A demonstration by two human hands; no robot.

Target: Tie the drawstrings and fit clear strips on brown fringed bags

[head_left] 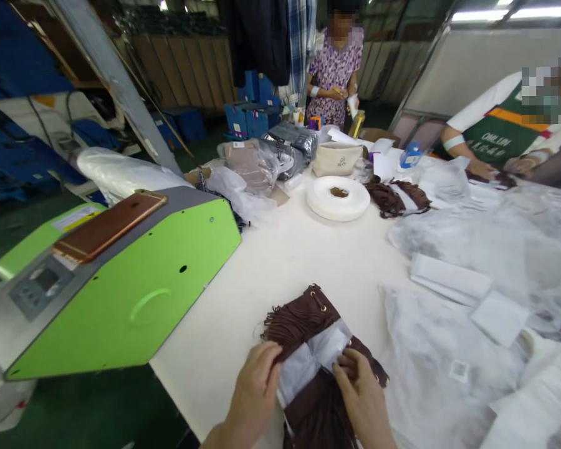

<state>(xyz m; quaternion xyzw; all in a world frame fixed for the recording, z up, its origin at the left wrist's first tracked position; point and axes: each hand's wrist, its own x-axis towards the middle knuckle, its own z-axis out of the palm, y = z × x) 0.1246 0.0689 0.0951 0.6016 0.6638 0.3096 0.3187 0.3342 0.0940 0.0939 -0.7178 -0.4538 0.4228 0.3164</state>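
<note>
A dark brown fringed bag [303, 318] with gold eyelets lies on the white table in front of me. A band of thin whitish paper [303, 365] lies across its middle. At the band's left end, my left hand [257, 383] has its thumb and fingers closed on the paper edge. My right hand [362, 393] pinches the band's other end near the eyelets. The lower part of the fringe hangs toward me and is partly covered by my right hand.
Left stands a green and grey machine [168, 274] with a brown phone [112, 224] on top. Behind lie a white tape roll [339, 209], a beige pouch [336, 159] and another fringed bag [388, 199]. Plastic bags [439, 349] cover the right side. Two people work across the table.
</note>
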